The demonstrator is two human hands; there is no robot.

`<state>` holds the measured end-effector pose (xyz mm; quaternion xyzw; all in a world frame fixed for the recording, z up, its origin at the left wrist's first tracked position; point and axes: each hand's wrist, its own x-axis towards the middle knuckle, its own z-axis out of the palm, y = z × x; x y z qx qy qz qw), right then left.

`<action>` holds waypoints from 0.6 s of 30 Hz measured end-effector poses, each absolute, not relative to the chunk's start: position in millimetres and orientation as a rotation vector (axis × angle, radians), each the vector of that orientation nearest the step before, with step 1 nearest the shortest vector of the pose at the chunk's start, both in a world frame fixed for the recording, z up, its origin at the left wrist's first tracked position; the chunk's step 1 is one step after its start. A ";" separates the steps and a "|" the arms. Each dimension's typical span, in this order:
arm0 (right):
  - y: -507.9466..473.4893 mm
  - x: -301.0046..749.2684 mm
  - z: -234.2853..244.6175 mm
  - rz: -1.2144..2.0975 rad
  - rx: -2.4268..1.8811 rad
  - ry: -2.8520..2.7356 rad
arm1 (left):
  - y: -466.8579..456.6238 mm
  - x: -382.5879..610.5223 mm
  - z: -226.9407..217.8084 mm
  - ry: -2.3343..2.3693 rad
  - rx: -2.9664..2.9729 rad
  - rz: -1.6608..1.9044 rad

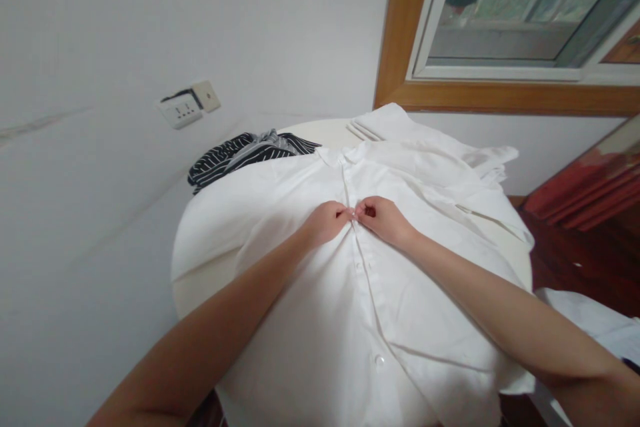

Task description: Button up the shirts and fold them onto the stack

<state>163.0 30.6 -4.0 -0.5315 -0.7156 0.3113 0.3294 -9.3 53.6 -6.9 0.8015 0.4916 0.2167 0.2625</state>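
A white button-up shirt (310, 320) lies spread with its front facing up and its collar toward the wall. My left hand (330, 221) pinches one front edge of the shirt near the upper chest. My right hand (383, 219) pinches the cloth right beside it, and the fingertips of both hands meet at the placket. Whatever button sits between the fingers is too small to make out. Lower down, the two front edges lie apart, with a pale button (379, 360) showing near the bottom.
The shirt covers most of a round pale table (517, 257). Black-and-white striped cloth (225, 159) lies at the back left, and folded white cloth (400, 123) at the back right. A wall socket (181, 111), a wood-framed window (407, 20) and a red curtain (590, 187) are around it.
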 end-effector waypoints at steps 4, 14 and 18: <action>28.0 160.2 -4.8 0.584 -1.443 -1.981 | 52.5 -7.5 -8.0 1.381 2.158 0.594; 29.5 169.2 -0.4 0.706 -1.441 -2.073 | 54.0 -7.8 -10.5 1.366 2.064 0.675; 33.5 177.3 0.6 0.855 -1.357 -2.136 | 53.8 -5.9 -9.1 1.407 2.048 0.647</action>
